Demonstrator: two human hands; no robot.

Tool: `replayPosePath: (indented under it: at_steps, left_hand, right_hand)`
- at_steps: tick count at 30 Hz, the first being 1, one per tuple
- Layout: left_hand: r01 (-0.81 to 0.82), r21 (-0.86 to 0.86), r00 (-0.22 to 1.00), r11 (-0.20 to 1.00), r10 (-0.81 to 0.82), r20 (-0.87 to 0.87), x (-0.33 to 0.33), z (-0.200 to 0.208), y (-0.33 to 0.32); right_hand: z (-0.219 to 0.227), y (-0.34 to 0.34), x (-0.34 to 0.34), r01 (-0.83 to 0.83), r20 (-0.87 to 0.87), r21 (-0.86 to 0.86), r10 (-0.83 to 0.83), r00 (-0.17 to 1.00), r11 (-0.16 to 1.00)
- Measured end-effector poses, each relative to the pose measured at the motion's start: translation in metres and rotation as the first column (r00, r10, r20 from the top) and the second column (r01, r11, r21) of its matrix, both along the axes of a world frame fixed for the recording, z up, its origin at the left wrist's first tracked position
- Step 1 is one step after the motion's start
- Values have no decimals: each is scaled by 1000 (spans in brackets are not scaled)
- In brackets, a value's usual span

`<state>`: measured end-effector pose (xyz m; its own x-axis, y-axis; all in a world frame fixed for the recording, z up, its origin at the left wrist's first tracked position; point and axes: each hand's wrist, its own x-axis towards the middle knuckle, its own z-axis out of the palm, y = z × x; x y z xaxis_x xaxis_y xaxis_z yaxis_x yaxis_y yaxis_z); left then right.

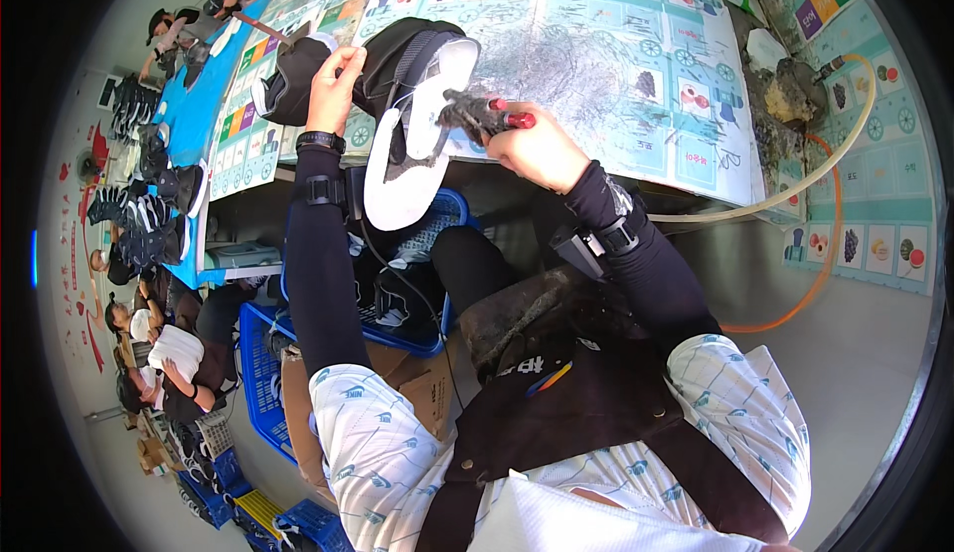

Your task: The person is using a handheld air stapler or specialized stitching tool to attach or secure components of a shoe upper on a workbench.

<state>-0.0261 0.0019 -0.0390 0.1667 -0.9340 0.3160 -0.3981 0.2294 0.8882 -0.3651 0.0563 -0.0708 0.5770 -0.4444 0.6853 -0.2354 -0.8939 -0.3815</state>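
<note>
My left hand (336, 87) is closed, thumb and fingers pinched at the side of a black shoe (397, 60) above the table's near edge. A long white sole-shaped piece (402, 194) hangs below the shoe's pale opening, past the table edge. My right hand (542, 150) is wrapped round a dark, grimy tool with red parts (477, 115). Its blackened end points left and comes up close to the shoe's white part; whether they touch I cannot tell. Behind my left hand another black shoe with a white sole (288, 85) lies on the table.
The table's printed cover (596, 15) has a dark smudge. At the right, a cream hose (845, 145) and an orange hose (825, 284) curve down. Below the table stands a blue basket (407, 338) holding dark shoes. Several people and a blue table (194, 105) are at the left.
</note>
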Motion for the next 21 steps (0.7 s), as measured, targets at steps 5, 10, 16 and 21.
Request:
replayPosePath:
  at_steps: [5, 10, 16, 21]
  left_hand:
    - [-2, 16, 1000, 1000, 3, -22, -2, 1, 1]
    - [11, -2, 1000, 1000, -11, -4, 0, 0, 1]
    - [8, 0, 1000, 1000, -8, -8, 1, -1, 0]
    - [4, -13, 1000, 1000, -4, -1, 0, -1, 0]
  right_hand:
    - [1, 2, -4, -68, 104, 659, -2, 995, 749]
    - [0, -5, -15, -68, -39, -39, 66, 997, 997]
    - [-3, -4, -18, 226, -79, 591, -223, 972, 774]
    - [-12, 1, -21, 253, -174, 413, -197, 965, 875]
